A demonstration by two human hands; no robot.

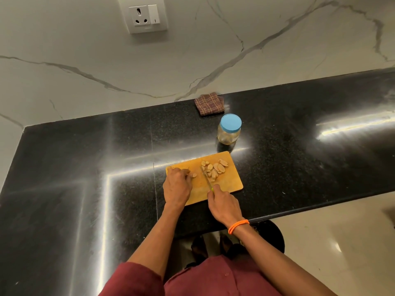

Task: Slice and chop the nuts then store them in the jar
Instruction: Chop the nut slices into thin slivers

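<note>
- Right hand (pixel 224 205): at the near edge of the cutting board (pixel 230 184), orange band on the wrist; fingers curled round the handle of a knife (pixel 207 178).
- Left hand (pixel 177 185): over the board's left part, fingers bent down onto a nut piece (pixel 194 175) at the fingertips; whether they pinch it or only press on it cannot be told.
- Knife: blade angled away from the right hand across the board's middle, tip beside the nut slices (pixel 213 168).
- Nut slices: pale heap on the board's far right part, just right of the blade.
- Cutting board: wooden, flat on the black countertop (pixel 85 189).
- Jar (pixel 229 130): clear, blue lid on, upright just beyond the board's far right corner.
- Cloth (pixel 210 104): checked, folded, beyond the jar, well past the board, against the wall.
- Wall socket (pixel 142 14): far above the board.
</note>
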